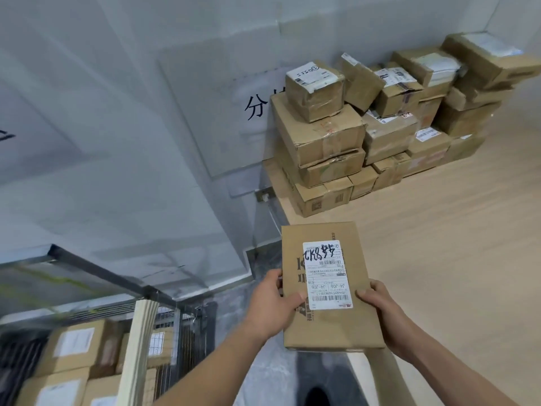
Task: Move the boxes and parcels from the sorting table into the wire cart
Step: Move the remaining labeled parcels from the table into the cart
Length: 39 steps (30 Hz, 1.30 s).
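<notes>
I hold a flat brown cardboard box (319, 326) with a white shipping label in front of me, above the near left corner of the wooden sorting table (456, 230). My left hand (272, 303) grips its left edge with the thumb on top. My right hand (380, 303) grips its right edge the same way. A pile of several brown boxes (322, 136) is stacked at the table's far end against the wall. The wire cart (181, 326) stands at lower left, with several labelled boxes (73, 347) inside it.
A grey wall with a taped paper sign (254, 108) runs behind the table and cart. A tall pale cardboard piece (137, 347) leans upright inside the cart. Grey floor (263, 376) lies between the cart and the table, under my arms.
</notes>
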{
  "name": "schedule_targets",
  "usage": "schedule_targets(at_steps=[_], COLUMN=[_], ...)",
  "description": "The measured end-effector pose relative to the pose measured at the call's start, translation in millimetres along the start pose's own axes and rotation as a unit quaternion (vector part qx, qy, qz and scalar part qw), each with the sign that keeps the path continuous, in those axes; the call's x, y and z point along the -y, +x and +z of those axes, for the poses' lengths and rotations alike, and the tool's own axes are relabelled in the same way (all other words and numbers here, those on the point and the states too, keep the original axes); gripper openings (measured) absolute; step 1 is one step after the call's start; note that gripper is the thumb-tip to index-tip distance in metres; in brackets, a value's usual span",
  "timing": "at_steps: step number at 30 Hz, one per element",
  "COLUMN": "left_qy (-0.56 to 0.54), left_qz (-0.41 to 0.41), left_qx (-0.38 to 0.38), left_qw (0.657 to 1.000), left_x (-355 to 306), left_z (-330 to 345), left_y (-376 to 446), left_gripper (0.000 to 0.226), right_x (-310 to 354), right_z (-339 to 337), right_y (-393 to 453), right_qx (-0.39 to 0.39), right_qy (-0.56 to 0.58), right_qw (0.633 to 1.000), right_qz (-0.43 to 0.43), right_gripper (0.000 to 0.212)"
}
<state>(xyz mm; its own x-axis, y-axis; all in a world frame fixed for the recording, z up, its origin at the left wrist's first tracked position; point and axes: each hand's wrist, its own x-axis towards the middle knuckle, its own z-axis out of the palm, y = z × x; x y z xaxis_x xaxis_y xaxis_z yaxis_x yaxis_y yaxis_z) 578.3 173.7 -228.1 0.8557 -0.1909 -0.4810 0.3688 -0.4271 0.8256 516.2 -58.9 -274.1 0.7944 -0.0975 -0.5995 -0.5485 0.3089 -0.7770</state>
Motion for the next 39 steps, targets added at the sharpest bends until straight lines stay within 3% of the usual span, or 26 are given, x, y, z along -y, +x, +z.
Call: schedule_targets(at_steps=[2, 9, 17, 20, 29, 36, 39], left_qy=[-0.004, -0.018, 0.030, 0.109, 0.292, 0.310, 0.308], left_qz=[0.004, 0.028, 0.081, 0.088, 0.015, -0.055, -0.092], left_qx=[-0.014, -0.071, -0.157, -0.208, -0.294, -0.356, -0.373], left_qw=[1.000, 0.997, 0.984, 0.968, 0.910, 0.880, 0.870], left_x=[14.3, 57.4, 105.1, 125.8, 177.8, 188.2, 187.3], left_z=[-20.7, -97.6, -193.3, -226.1, -283.8, -299.0, -298.5], left_y=[-12.4, -67.3, -141.0, -171.5, -244.8, -281.5, -293.2], left_gripper=[0.046, 0.058, 0.041, 0.040, 0.054, 0.052, 0.055], right_x=[-4.0, -7.5, -23.6, -32.6, -49.9, -43.1, -36.8], right_z=[17.8, 106.9, 208.8, 241.0, 327.0, 388.1, 410.2], right_y=[-0.9, -26.6, -47.9, -51.7, -54.8, -47.2, -46.4], right_qx=[0.028, 0.095, 0.152, 0.191, 0.281, 0.371, 0.408], right_qy=[-0.027, -0.038, -0.078, -0.105, -0.162, -0.192, -0.201], right_qw=[0.999, 0.994, 0.983, 0.974, 0.944, 0.908, 0.890], right_qz=[0.002, -0.023, -0.062, -0.061, -0.059, -0.035, -0.029], right_gripper=[0.103, 0.072, 0.114, 0.113, 0.121, 0.124, 0.114])
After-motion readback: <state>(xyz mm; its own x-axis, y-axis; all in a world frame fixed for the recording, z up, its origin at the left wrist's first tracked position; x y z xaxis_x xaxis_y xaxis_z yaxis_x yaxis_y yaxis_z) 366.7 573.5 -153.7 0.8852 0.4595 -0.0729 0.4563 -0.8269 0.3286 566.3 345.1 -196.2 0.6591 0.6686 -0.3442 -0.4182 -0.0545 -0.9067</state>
